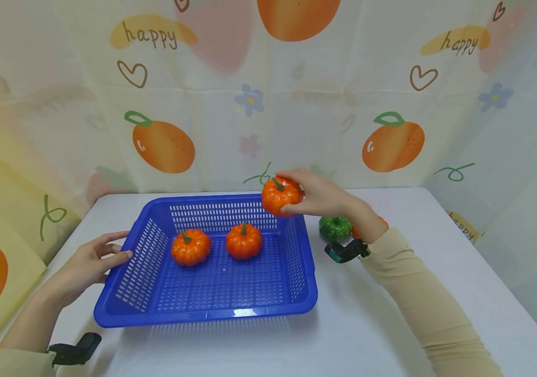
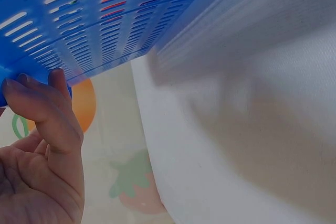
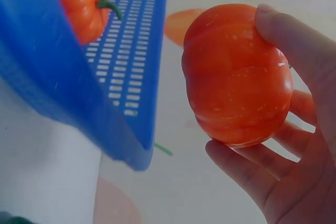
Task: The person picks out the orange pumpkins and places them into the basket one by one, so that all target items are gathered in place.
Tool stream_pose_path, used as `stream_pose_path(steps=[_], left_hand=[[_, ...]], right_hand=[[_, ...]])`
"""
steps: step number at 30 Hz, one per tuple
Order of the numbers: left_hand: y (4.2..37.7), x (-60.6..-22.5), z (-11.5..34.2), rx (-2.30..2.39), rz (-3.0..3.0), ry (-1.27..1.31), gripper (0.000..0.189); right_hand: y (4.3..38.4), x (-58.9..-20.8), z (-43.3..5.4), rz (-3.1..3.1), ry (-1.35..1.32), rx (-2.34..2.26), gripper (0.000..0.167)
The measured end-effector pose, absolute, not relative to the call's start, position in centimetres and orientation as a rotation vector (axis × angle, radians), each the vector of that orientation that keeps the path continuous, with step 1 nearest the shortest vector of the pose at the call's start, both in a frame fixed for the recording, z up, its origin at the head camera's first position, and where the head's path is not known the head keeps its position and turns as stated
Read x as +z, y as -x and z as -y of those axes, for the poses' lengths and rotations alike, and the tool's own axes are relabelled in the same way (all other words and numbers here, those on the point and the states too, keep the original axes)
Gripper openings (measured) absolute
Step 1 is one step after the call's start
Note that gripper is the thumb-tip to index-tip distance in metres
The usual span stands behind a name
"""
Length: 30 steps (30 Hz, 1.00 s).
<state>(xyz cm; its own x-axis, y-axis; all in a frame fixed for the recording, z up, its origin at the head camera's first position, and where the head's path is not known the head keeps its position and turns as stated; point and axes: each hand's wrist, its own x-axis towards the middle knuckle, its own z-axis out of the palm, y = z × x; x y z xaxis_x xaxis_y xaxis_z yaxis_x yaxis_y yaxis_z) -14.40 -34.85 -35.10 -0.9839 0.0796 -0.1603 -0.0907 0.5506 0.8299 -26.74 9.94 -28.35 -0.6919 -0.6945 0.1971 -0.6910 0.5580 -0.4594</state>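
My right hand (image 1: 315,192) holds a small orange pumpkin (image 1: 280,197) above the back right corner of a blue plastic basket (image 1: 207,315). In the right wrist view, thumb and fingers grip the pumpkin (image 3: 236,77) from opposite sides, its underside facing the camera. Two more orange pumpkins with green stems, one on the left (image 1: 191,247) and one nearer the middle (image 1: 244,241), sit inside the basket. At the basket's left side, my left hand (image 1: 90,264) holds the rim; the left wrist view shows its bent fingers (image 2: 44,106) against the edge.
Right of the basket, a green pumpkin-shaped vegetable (image 1: 335,229) lies on the white table (image 1: 438,272). Behind the right wrist, an orange item (image 1: 383,222) is mostly hidden. A printed curtain (image 1: 306,115) hangs behind the table.
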Motion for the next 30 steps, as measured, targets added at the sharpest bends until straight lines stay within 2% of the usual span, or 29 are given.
stream_pose_path(steps=[6, 30], left_hand=[[14.4, -35.1, 34.9, 1.408, -2.603, 0.007, 0.069], [14.4, -35.2, 34.9, 1.424, -2.597, 0.000, 0.069]], right_hand=[[26.9, -28.2, -8.3, -2.748, 1.333, -0.799, 0.069], [25.8, -28.6, -2.4, -2.587, 1.407, -0.717, 0.072]])
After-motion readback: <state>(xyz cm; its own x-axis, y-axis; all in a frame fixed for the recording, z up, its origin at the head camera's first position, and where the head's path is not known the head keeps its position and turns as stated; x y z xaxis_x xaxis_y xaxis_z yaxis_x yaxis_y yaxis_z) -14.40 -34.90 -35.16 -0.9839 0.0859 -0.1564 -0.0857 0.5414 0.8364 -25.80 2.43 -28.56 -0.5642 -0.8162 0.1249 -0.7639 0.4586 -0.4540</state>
